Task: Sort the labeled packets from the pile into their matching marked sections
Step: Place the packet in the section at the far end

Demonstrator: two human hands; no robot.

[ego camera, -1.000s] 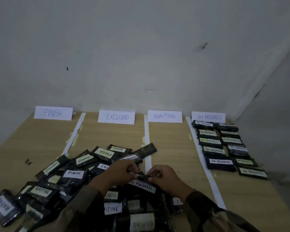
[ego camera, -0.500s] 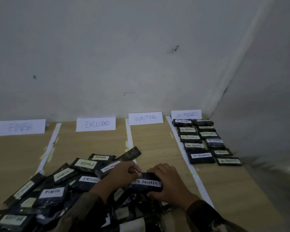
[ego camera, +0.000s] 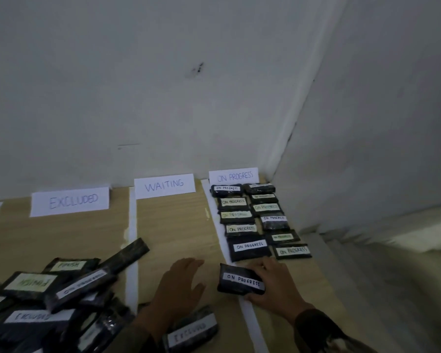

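Holding a dark packet (ego camera: 240,283) labelled ON PROGRESS, the right hand (ego camera: 275,289) has its grip clamped on the packet's right end, fingers over the top edge. Packet sits over the white strip (ego camera: 250,319) that bounds the ON PROGRESS section, just below the two columns of sorted packets (ego camera: 255,220) there. ON PROGRESS sign (ego camera: 234,176) stands at the wall. Left hand (ego camera: 181,286) hovers over the WAITING section, grip apart, holding nothing. WAITING sign (ego camera: 164,186) and EXCLUDED sign (ego camera: 70,202) stand further left. Pile (ego camera: 51,301) covers the counter (ego camera: 178,225) at lower left; one EXCLUDED packet (ego camera: 191,329) lies by the left wrist.
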